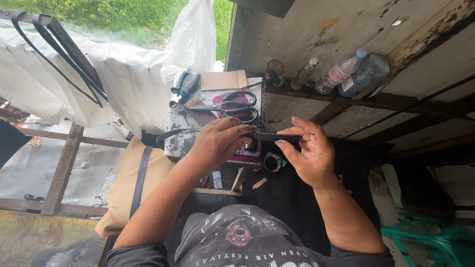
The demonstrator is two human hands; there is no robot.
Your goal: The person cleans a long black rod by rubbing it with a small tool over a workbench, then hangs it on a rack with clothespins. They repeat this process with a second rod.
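Head view, looking down on a seated person at an outdoor work stand.

Lrg items: white plastic sheet (114, 74) draped over a rail, upper left, w/ black straps (59, 52) hanging across it; grass behind. Weathered board wall (316, 29) fills upper right, w/ a dark wooden ledge (366, 101) running across it. Rusty metal frame (62, 170) lower left. Tan bag (126, 185) w/ a dark strap lies just left of the person's knee. Green plastic stool (430, 237) at lower right corner.

Mid items: small stained work block (180, 136) straight ahead, center. On it: black-handled scissors (232, 106), blue-handled pliers (184, 89) at its far left corner, a cardboard piece (222, 80) at the far edge. Two clear plastic bottles (346, 71) lie tilted on the ledge, a small glass bottle (304, 74) just left of them.

Hands & work piece: left hand (217, 141) palm down, fingers curled over the near end of a black strap piece (274, 137), pressing it from above; fingertips dirty. Right hand (309, 153) pinches the strap's other end btwn thumb below and fingers above. Strap piece is held level, spanning hand to hand, above the front edge of the work block; its tail runs left under the left hand and curves off toward the bag.

Small items: open round tin (272, 162) w/ dark contents, just below the strap, near the right thumb. Wood scraps (247, 182) lie on the dark surface below it.
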